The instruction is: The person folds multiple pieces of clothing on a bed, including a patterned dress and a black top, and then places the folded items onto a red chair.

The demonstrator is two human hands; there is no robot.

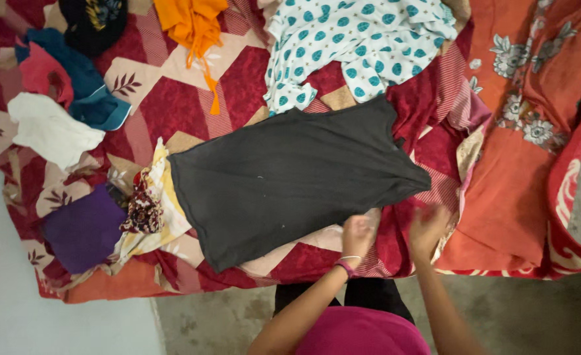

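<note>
The left hand (358, 235) rests at the near edge of a dark grey shirt (290, 177), fingers curled down onto the hem as if pinching it, though the grip itself is hidden under the knuckles; a pink band and a thin bangle sit at that wrist. The right hand (427, 230) is blurred just beside the shirt's lower right corner, fingers loosely bent; whether it holds cloth I cannot tell.

The shirt lies spread flat on a red patterned bedcover (172, 105); just beyond it lies a white garment with teal dots (356, 39); to the right an orange flowered cloth (527, 131) is draped over the bed. Left of the shirt lies a yellowish printed cloth (156, 210), then a folded purple piece (83, 230); farther off lie a white cloth (50, 128), a teal and pink garment (73, 82) and an orange garment (195, 26).
</note>
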